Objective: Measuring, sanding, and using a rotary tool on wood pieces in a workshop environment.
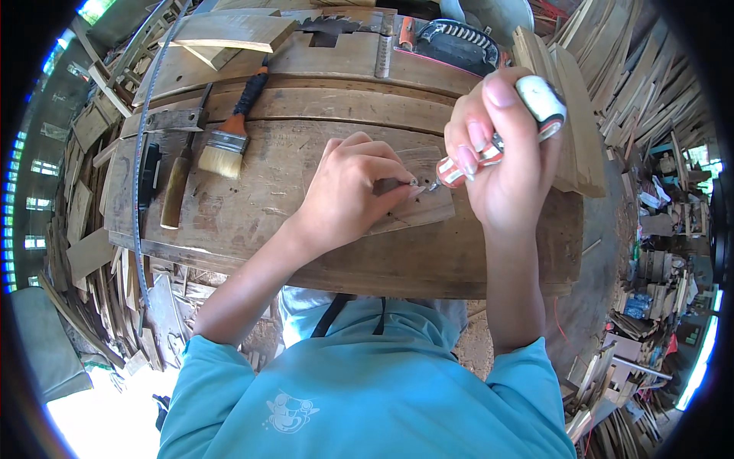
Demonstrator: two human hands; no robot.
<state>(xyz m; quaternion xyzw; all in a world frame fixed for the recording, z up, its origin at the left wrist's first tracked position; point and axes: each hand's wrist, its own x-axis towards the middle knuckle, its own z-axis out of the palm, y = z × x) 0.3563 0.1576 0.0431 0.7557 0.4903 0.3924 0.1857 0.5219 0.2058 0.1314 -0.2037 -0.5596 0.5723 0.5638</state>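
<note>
My right hand [501, 145] is closed around a screwdriver-like tool [453, 170] with a red-and-white striped body. Its rounded white end [541, 99] sticks out above my fist, and its short metal tip points down and left. That tip is close to the fingertips of my left hand [353, 183]. Thumb and forefinger there pinch a small shiny metal piece [414, 183], too small to name surely. Both sit over a small flat wooden board [428, 208] with several dark spots or holes. My left hand partly covers the board, which lies near the bench's front edge.
On the wooden bench [252, 206] lie a paintbrush [233, 138], a wooden-handled tool [177, 187] and a black object [150, 176] at left. Cut boards [229, 32] and a black-handled item [457, 46] are at the back. Planks [569, 115] rest at right; scrap wood surrounds the bench.
</note>
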